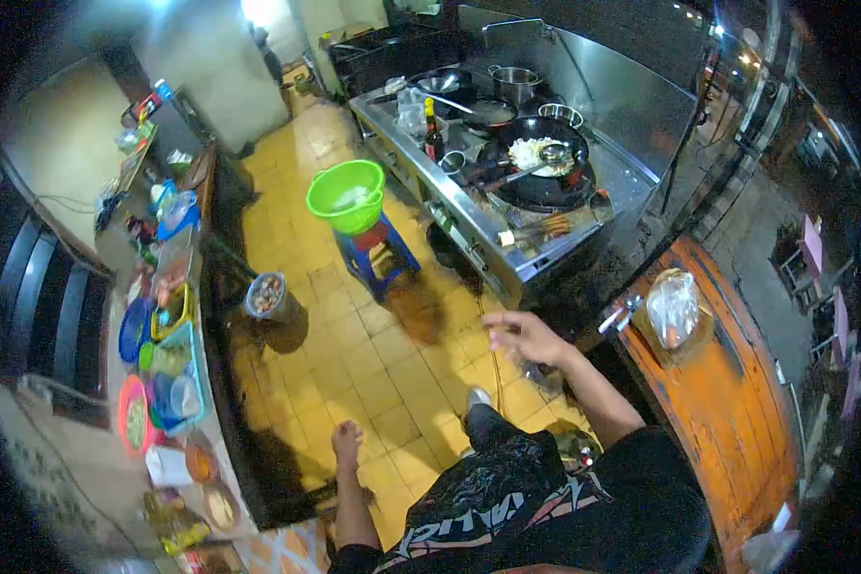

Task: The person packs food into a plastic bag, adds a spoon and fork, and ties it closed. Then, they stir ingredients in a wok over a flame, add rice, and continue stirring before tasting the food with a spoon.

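Observation:
My right hand (524, 338) hangs in the air over the yellow floor, its fingers apart and holding nothing. Lower and to the left is my left hand (347, 442), loosely open above the tiles and touching nothing. Ahead of my right hand stands the steel stove counter (493, 251). On it a wok (584, 158) holds pale food (531, 155), with a ladle (552, 153) resting in it. A brush with a light handle (536, 230) lies at the counter's near corner. A dark sauce bottle (433, 134) is upright by the front edge.
A green colander (347, 196) sits on a blue-and-red stool (381, 258) in the walkway. A bucket (267, 297) stands by the left counter, which carries several bowls and baskets (136, 416). An orange wooden table (727, 411) with a plastic bag (673, 308) is at right.

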`<state>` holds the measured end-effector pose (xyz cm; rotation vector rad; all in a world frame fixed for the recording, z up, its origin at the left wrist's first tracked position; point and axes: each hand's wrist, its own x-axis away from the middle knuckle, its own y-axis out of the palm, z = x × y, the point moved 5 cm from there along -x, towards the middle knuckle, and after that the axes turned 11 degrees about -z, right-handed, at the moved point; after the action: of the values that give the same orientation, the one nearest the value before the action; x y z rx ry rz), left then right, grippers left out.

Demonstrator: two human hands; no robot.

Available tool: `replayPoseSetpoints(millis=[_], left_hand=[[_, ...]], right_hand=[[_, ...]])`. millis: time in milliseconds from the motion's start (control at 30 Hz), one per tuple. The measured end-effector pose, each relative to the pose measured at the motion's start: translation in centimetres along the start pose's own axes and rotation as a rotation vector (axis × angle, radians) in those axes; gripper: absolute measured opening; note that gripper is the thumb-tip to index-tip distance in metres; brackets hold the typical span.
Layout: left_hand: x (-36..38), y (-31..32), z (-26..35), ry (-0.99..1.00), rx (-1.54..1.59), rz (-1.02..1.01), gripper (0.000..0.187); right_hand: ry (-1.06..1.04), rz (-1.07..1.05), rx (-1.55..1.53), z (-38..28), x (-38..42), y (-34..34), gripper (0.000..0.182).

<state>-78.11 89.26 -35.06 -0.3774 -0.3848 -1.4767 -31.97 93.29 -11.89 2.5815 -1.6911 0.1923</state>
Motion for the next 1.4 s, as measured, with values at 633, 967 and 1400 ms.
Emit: replayPoseSetpoints(millis=[633, 967, 1400], left_hand=[[-41.1, 19.9, 18.8, -0.277, -0.290, -0.565, 0.023], [-52.4, 43.7, 35.6, -0.121, -0.665, -1.274, 0.026], [-45.5, 63.1, 31.1, -0.378, -0.740, -1.660, 0.037]], right_hand=[[0.263, 1.247, -0.427, 10.2, -26.2, -32.5, 0.021], [0.915, 1.285, 0.460, 6.8, -25.0, -30.3, 0.054], [1.341, 1.094, 0.622, 0.0, -27.0, -26.6, 0.038]])
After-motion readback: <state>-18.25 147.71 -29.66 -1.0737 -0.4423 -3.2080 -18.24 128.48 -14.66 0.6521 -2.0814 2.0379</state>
